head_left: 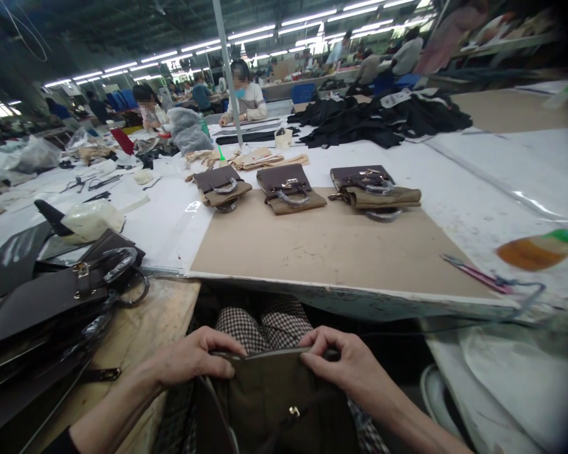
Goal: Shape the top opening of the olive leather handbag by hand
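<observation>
On my lap lies a dark olive-brown handbag (265, 394) with a small gold metal fitting on its front. My left hand (196, 359) pinches its upper edge near the left corner, thumb towards me. At the right end of that same edge, my right hand (334, 356) grips the material between thumb and fingers. The edge is stretched roughly straight between both hands. The lower part of the bag runs out of the bottom of the view.
Three folded handbags (291, 189) lie on a brown board (322, 246). Dark brown bags (42, 302) are piled at left. A glue bottle (534, 252) and pink-handled tool (478, 274) lie at right. Black fabric pieces (373, 120) and co-workers (246, 98) are farther back.
</observation>
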The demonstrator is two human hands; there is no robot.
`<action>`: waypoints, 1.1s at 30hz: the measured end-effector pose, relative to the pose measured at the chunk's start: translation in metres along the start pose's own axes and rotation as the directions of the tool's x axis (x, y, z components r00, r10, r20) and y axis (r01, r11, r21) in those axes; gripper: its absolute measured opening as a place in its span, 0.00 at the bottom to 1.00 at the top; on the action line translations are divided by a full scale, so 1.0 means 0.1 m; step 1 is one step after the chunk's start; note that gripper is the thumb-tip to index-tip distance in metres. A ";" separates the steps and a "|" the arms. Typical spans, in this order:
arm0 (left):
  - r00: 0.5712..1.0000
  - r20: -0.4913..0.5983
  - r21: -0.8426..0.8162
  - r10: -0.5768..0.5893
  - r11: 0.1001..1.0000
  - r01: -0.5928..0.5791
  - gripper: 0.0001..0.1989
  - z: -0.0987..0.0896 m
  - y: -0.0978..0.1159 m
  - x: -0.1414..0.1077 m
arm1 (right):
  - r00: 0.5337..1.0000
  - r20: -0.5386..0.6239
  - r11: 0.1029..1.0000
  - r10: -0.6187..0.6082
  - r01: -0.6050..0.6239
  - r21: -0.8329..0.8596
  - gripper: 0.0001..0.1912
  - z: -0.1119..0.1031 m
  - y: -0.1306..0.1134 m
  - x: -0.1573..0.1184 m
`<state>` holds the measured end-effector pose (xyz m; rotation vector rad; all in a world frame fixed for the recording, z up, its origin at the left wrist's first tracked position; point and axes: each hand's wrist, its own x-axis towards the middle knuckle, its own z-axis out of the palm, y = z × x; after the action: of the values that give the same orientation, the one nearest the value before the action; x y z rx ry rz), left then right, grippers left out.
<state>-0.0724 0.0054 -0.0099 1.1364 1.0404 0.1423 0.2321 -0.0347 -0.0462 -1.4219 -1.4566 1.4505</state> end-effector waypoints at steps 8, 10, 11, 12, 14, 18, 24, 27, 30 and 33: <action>1.000 0.011 0.020 0.020 1.000 -0.020 0.18 -0.04 -0.05 0.00 | 0.999 0.038 0.998 -0.006 0.004 0.064 0.16 0.04 0.04 -0.01; 0.999 0.041 0.028 0.020 0.999 -0.022 0.21 -0.06 -0.06 0.00 | 0.998 0.057 0.984 -0.001 -0.009 0.176 0.20 0.05 0.05 -0.01; 0.999 0.049 0.044 0.010 0.999 -0.012 0.23 -0.07 -0.06 0.00 | 0.998 0.062 0.978 -0.005 -0.008 0.209 0.22 0.05 0.05 0.00; 0.999 0.052 0.066 -0.008 0.998 0.005 0.25 -0.08 -0.04 -0.01 | 0.998 0.067 0.977 -0.010 -0.004 0.215 0.22 0.04 0.05 0.00; 0.998 0.049 0.136 -0.044 0.990 0.037 0.29 -0.08 0.01 0.00 | 0.998 0.068 0.987 -0.013 0.002 0.162 0.20 0.03 0.04 0.01; 0.995 0.082 0.408 -0.061 0.913 0.022 0.23 -0.02 0.21 0.05 | 0.997 0.076 0.993 0.020 -0.029 0.113 0.16 0.01 -0.02 0.03; 0.992 0.111 0.751 0.065 0.648 -0.127 0.23 0.17 0.38 0.19 | 0.996 0.087 0.979 0.023 -0.040 0.198 0.17 0.02 -0.04 0.04; 0.985 0.145 0.739 0.098 0.651 -0.174 0.23 0.23 0.37 0.20 | 0.979 0.200 0.988 0.028 -0.057 0.142 0.18 -0.05 -0.05 0.07; 0.983 0.161 0.710 0.089 0.681 -0.178 0.22 0.23 0.36 0.18 | 0.932 0.361 0.992 0.033 0.012 -0.123 0.14 -0.08 -0.14 0.13; 0.982 0.169 0.688 0.089 0.703 -0.182 0.22 0.22 0.34 0.17 | 0.886 0.463 0.873 -0.021 0.242 -0.424 0.12 -0.03 -0.28 0.24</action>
<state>-0.0336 0.0168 0.0077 1.9004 0.9119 -0.2370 0.2230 -0.0063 -0.0246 -1.2574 -2.2848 1.4517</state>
